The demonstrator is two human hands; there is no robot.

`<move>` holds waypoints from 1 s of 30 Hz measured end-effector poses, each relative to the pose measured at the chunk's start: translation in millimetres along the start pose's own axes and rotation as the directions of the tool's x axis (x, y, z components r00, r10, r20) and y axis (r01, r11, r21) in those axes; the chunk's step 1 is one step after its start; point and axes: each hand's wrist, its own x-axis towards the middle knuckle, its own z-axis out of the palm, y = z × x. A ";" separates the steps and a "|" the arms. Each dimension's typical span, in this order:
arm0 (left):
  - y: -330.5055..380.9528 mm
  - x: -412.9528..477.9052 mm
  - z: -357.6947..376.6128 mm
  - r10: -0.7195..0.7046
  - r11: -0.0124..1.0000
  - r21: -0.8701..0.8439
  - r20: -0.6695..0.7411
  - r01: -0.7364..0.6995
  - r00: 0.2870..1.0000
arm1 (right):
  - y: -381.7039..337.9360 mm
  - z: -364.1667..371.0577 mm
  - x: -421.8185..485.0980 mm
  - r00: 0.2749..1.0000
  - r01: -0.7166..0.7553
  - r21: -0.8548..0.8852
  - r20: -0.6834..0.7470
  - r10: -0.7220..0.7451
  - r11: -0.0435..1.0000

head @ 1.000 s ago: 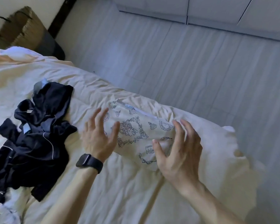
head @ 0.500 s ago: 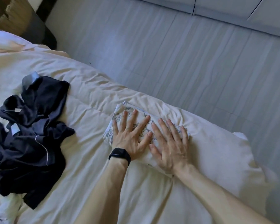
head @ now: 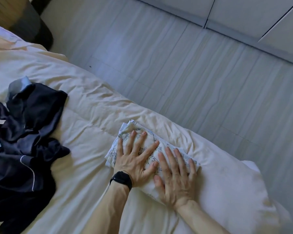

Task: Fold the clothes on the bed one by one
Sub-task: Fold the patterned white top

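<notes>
Head-cam view looking down on a bed point(head: 85, 102) w/ a cream duvet, soft, puffy and creased.

Step in hand, as I judge it: flattening a finished fold. A folded white garment point(head: 125, 132), thin cotton-like cloth w/ dark line-drawn print, sits as a compact oblong pad several layers thick. The layer edges show slightly staggered at its far left corner. The bed's edge runs just beyond the pad.

Both hands lie flat on top, side by side, fingers straight and spread, pressing down and grasping nothing. The left hand point(head: 134, 159), w/ a black watch point(head: 121, 180) on its wrist, covers the pad's left half. The right hand point(head: 174, 179) covers the right half. The thumbs almost meet over the pad's middle.

Left of the pad, well apart, is a heap of dark navy clothes point(head: 24, 141), unfolded, rumpled, w/ a satiny sheen, thin white piping and pale labels.

Next move, prob.: lift both hands off, leave the pad where it is, and reach left for one dark piece. That fabric looks slippery, so it likely needs spreading flat and a hold at both ends.

Beyond the pad, past the bed's edge: a grey wood-grain floor point(head: 193, 81), then pale cabinet doors point(head: 243, 12).
</notes>
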 end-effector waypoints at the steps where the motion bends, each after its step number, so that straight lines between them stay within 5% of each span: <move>1: 1.5 -2.1 -0.4 -0.002 1.000 0.005 0.016 0.002 1.000 | -1.6 -2.5 -1.3 1.000 -0.008 0.005 0.014 0.008 1.000; 9: 30.2 -0.7 -65.5 -0.159 0.986 0.093 0.325 0.136 0.932 | -9.6 -59.4 10.1 0.968 -0.101 0.090 0.239 0.077 0.991; 13: 59.9 -39.6 -122.9 -0.233 0.963 0.197 0.270 0.183 0.934 | -12.3 -130.6 9.1 0.935 -0.104 0.066 0.347 0.075 0.992; 17: 83.2 -124.3 -178.6 -0.325 0.946 0.083 0.231 0.314 0.917 | -32.6 -235.3 -10.9 0.879 -0.133 0.196 0.477 0.024 0.972; 23: 91.2 -303.4 -241.3 -0.473 0.852 -0.186 0.127 0.489 0.872 | -97.1 -352.6 -86.0 0.929 0.161 0.280 0.280 -0.241 0.946; 26: 89.0 -418.3 -256.0 -0.601 0.766 -0.302 -0.020 0.568 0.799 | -154.7 -411.9 -140.3 0.863 0.415 0.292 0.175 -0.474 0.862; 30: 85.5 -591.3 -260.2 -0.761 0.646 -0.334 -0.201 0.687 0.617 | -240.4 -463.3 -222.5 0.691 0.701 0.248 0.000 -0.723 0.669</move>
